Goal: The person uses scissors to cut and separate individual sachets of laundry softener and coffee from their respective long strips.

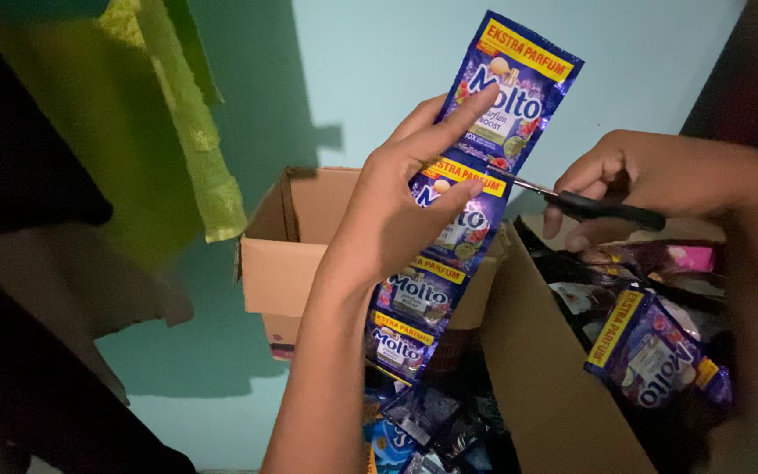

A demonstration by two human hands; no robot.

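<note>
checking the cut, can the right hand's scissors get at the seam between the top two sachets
Probably yes. The right hand holds the scissors with the blade tips already at the strip of purple sachets, at its right edge, and the left hand holds the strip up with that edge free.

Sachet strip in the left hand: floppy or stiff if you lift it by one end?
Likely floppy: the sachet strip bends at its seams and hangs below the left hand. Probably light, since fingers alone hold it up. The glossy film may be slippery. The right hand holds scissors at one seam.

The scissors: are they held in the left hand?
No, the right hand holds the scissors, while the left hand holds up the strip of purple sachets.
</note>
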